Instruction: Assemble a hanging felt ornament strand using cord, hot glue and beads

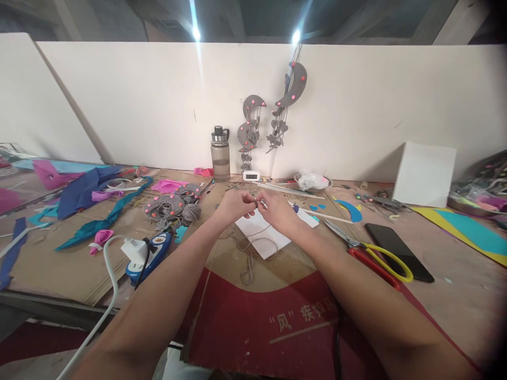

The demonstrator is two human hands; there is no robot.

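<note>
My left hand and my right hand meet over the middle of the table, fingertips pinched together. Between them is a tiny dark bit, seemingly part of the grey yarn; its exact shape is too small to tell. Loops of that yarn trail below the hands, over a white sheet and onto the cardboard. A blue-tipped stick lies just right of my right hand.
Scissors and a black phone lie at right. To the left are a blue power strip, grey felt moons with yarn and coloured cloth scraps. Behind stand a bottle and a small clock; moon ornaments hang on the wall.
</note>
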